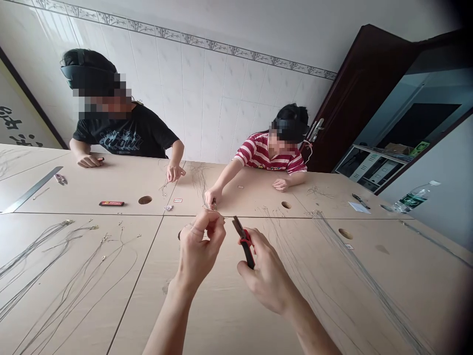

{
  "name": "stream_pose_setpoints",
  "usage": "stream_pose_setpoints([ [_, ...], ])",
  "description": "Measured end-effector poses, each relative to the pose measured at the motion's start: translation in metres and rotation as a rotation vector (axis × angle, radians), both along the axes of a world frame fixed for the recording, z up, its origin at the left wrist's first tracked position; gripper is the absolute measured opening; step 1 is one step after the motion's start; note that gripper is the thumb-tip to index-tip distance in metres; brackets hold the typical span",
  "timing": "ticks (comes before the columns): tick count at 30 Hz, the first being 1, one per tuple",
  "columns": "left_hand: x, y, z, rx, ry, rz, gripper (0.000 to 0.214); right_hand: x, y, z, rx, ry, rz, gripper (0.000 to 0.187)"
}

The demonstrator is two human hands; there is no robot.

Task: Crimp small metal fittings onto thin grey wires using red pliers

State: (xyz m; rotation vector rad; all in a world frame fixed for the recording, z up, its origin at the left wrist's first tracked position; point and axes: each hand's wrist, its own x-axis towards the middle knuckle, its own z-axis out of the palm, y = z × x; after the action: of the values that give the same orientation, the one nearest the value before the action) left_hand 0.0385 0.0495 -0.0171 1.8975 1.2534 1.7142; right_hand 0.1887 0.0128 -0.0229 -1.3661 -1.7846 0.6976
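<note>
Two bare arms [170, 313] reach over the table [229, 320]. The right hand [265, 268] grips pliers [244, 240] just beside the left hand [200, 239], whose fingers are pinched; I can't tell on what. A slip could make the pliers nip them.

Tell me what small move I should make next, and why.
Perhaps ease the pliers toward your left hand: your right hand holds them, tip near but apart from the left, which is closed in a pinch, anything inside too small to identify.
</note>
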Motion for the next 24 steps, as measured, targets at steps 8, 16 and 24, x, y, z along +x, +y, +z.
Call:
stream_pose_setpoints([
  [8,0.004,0.000,-0.001,0.168,0.100,-0.014,0.019,-0.006,0.002,0.007,0.018,-0.058,-0.012,0.035],
  [16,0.007,-0.001,-0.005,0.151,0.101,-0.010,0.019,-0.007,0.001,0.011,0.067,-0.100,-0.032,0.037],
  [24,0.009,0.000,-0.007,0.180,0.105,-0.024,0.019,-0.011,0.000,0.013,0.078,-0.079,-0.050,0.026],
])
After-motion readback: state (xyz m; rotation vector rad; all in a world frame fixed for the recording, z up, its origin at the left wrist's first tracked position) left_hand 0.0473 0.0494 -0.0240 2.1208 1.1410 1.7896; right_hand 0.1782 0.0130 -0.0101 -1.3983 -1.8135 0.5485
